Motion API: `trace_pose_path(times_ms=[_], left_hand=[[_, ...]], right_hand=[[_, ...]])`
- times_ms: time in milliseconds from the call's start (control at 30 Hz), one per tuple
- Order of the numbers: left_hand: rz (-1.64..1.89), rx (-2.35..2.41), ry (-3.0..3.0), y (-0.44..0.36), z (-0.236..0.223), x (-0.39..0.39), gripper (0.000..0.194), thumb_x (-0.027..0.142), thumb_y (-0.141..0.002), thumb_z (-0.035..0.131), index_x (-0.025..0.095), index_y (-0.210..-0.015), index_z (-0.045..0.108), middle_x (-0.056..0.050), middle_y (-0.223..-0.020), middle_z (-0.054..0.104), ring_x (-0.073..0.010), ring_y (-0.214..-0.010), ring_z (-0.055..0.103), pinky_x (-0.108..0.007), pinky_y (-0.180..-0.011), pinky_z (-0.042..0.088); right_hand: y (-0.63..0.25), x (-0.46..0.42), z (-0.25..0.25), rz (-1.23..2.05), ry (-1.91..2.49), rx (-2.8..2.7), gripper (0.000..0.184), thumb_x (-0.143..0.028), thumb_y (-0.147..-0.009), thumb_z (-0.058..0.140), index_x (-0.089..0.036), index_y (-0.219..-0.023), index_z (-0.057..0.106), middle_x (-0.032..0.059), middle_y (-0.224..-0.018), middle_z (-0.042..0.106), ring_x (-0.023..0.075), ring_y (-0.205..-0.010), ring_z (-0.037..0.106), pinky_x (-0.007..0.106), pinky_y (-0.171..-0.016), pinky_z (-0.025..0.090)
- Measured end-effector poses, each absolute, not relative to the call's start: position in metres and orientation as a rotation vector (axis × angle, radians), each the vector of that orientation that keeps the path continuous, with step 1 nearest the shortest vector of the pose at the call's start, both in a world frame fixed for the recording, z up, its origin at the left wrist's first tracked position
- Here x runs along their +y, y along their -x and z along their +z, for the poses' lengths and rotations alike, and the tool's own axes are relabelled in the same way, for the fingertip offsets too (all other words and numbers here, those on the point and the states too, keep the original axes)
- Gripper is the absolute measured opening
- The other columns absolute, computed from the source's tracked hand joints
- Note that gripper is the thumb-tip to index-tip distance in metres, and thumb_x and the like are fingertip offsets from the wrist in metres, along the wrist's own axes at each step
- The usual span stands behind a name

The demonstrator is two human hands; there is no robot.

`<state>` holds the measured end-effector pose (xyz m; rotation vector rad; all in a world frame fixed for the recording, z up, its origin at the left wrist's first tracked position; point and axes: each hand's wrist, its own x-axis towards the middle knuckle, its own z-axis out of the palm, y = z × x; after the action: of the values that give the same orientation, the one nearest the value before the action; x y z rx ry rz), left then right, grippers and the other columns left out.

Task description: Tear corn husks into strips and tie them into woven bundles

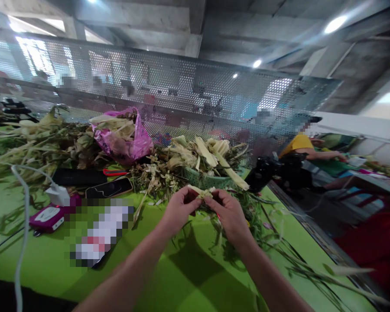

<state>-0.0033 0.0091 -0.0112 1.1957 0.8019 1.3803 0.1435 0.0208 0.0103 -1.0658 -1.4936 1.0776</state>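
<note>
Fingers of the left hand (181,209) and right hand (231,213) are pinched on a small pale husk piece (204,193), which is held between them above the green bench (149,277). Beyond it, dried husks (204,151) are heaped in a green basket (211,178). Farther left, a pink plastic bag (126,145) is filled with husks; a dark phone (109,189) is laid nearer, beside a purple box (53,216).

perforated divider (182,86): metal, dull sheen. bag (138,145): thin plastic, glossy, crinkled. table (143,268): smooth, soft sheen. basket (208,178): looks plastic. husks (203,151): dry, papery, matt.
</note>
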Motion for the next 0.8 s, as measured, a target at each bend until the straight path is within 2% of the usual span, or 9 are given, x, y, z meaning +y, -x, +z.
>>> trace_pose_path(times_ms=[133, 233, 467, 667, 800], left_hand=[[1.451, 0.926, -1.477, 0.002, -0.015, 0.008, 0.009, 0.022, -0.078, 0.058, 0.018, -0.085, 0.062, -0.001, -0.077, 0.061, -0.0131, -0.071, 0.051, -0.023, -0.067, 0.04], [1.433, 1.064, -1.651, 0.004, -0.015, 0.006, 0.012, 0.019, -0.082, 0.053, 0.02, -0.089, 0.063, -0.002, -0.08, 0.062, -0.015, -0.075, 0.052, -0.024, -0.071, 0.04], [1.444, 1.08, -1.743, 0.003, -0.004, 0.002, 0.019, 0.031, -0.088, 0.048, 0.021, -0.092, 0.064, -0.006, -0.093, 0.063, -0.02, -0.089, 0.054, -0.028, -0.082, 0.039], [1.505, 0.984, -1.531, 0.001, -0.005, -0.001, 0.018, 0.033, -0.087, 0.051, 0.021, -0.089, 0.064, -0.003, -0.084, 0.062, -0.016, -0.077, 0.051, -0.023, -0.072, 0.038], [1.478, 1.025, -1.534, 0.001, -0.009, -0.002, 0.02, 0.034, -0.087, 0.05, 0.02, -0.085, 0.065, 0.0, -0.069, 0.052, -0.0125, -0.064, 0.042, -0.022, -0.061, 0.034]], right_hand=[[-0.144, 0.021, 0.008, 1.069, 1.075, -1.498, 0.033, -0.047, -0.07, 0.073, -0.018, -0.082, 0.063, 0.0009, -0.074, 0.062, 0.0168, -0.07, 0.055, 0.028, -0.067, 0.043], [-0.144, 0.023, 0.005, 1.09, 1.063, -1.488, 0.033, -0.048, -0.069, 0.073, -0.018, -0.081, 0.063, -0.0005, -0.072, 0.06, 0.016, -0.068, 0.053, 0.027, -0.065, 0.042], [-0.145, 0.017, 0.017, 0.976, 1.1, -1.564, 0.03, -0.046, -0.069, 0.073, -0.019, -0.072, 0.059, -0.0027, -0.064, 0.053, 0.0131, -0.061, 0.044, 0.025, -0.058, 0.037], [-0.138, 0.007, 0.026, 0.961, 1.055, -1.618, 0.025, -0.044, -0.072, 0.07, -0.02, -0.072, 0.062, -0.0012, -0.066, 0.055, 0.0147, -0.063, 0.046, 0.026, -0.059, 0.038], [-0.136, 0.007, 0.022, 1.016, 1.038, -1.623, 0.023, -0.042, -0.073, 0.069, -0.02, -0.075, 0.063, -0.001, -0.069, 0.057, 0.015, -0.065, 0.047, 0.026, -0.061, 0.039]])
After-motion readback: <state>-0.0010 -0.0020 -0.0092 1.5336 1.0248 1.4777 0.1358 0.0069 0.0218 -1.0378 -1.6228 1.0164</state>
